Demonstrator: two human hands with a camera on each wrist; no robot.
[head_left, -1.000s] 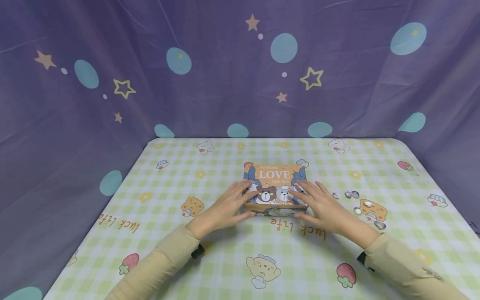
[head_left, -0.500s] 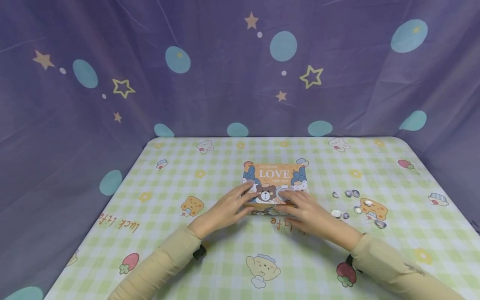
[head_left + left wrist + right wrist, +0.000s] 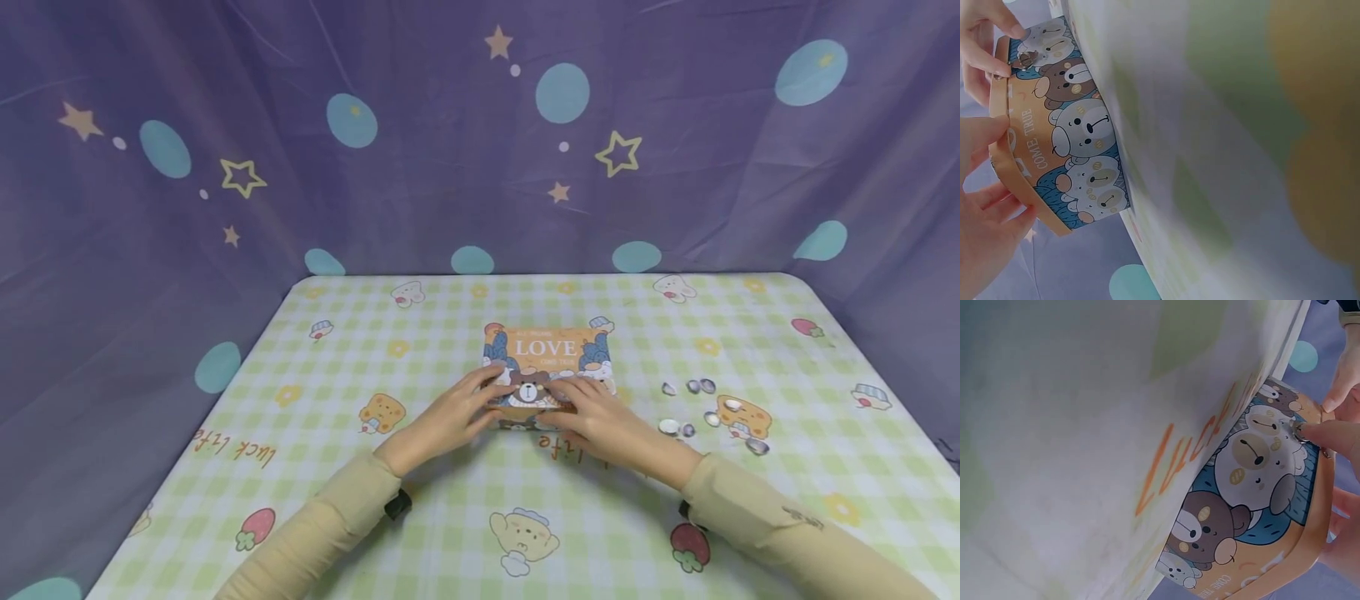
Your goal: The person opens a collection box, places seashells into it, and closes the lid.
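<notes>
1. Box. From my remote station I saw the printed box [image 3: 543, 364] near the middle of the desk [image 3: 442, 342], resting on the green-checked cloth [image 3: 615, 533] with its lid [image 3: 546, 334] on top.

2. Orientation. The box's long axis ran left to right, roughly parallel to the desk's far edge. The word LOVE on the lid read upright in my head view, its letter tops toward the far edge. The long, bear-printed front, which bore a metal clasp [image 3: 1299, 429], faced the person.

3. Left hand [image 3: 444, 419]. It gripped the box at its front left corner, fingers bent over the lid and thumb at the front.

4. Right hand [image 3: 606, 421]. It held the box's front edge near the middle, fingers over the lid; in my right wrist view the thumb tip touched the clasp and partly covered it.

5. Surroundings. I noted small shells [image 3: 669, 427] scattered to the right of the box, apart from it, and a purple curtain [image 3: 420, 208] behind the desk.
</notes>
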